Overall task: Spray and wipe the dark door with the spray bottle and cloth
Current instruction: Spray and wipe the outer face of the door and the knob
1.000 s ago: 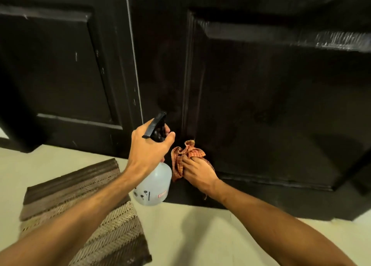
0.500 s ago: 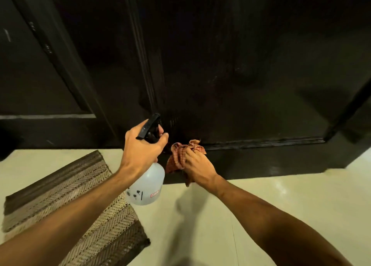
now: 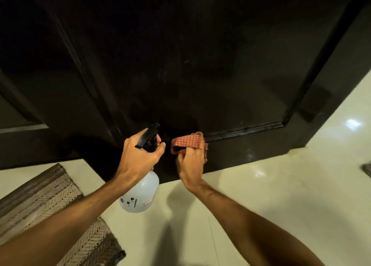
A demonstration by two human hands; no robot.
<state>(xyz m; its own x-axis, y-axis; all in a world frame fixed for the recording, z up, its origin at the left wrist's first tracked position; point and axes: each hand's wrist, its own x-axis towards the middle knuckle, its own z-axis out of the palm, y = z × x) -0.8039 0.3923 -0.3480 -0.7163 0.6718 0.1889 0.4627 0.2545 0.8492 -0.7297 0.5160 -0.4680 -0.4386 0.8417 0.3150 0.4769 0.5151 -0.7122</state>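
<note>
The dark door [image 3: 200, 65] fills the upper view, its bottom rail meeting the pale floor. My left hand [image 3: 138, 159] grips the black trigger head of a translucent white spray bottle [image 3: 140, 195], whose nozzle points at the door's lower part. Just to its right, my right hand [image 3: 190, 161] holds an orange checked cloth [image 3: 187, 142] bunched against the door near the lower moulding of the panel.
A brown woven mat [image 3: 50, 209] lies on the cream tiled floor [image 3: 281, 185] at lower left. Another dark door panel [image 3: 30, 85] stands to the left. A small dark object [image 3: 367, 169] sits at the right edge.
My view has tilted down and closer to the door's bottom. My right hand has shifted the cloth slightly right along the lower moulding, while my left hand keeps gripping the bottle.
</note>
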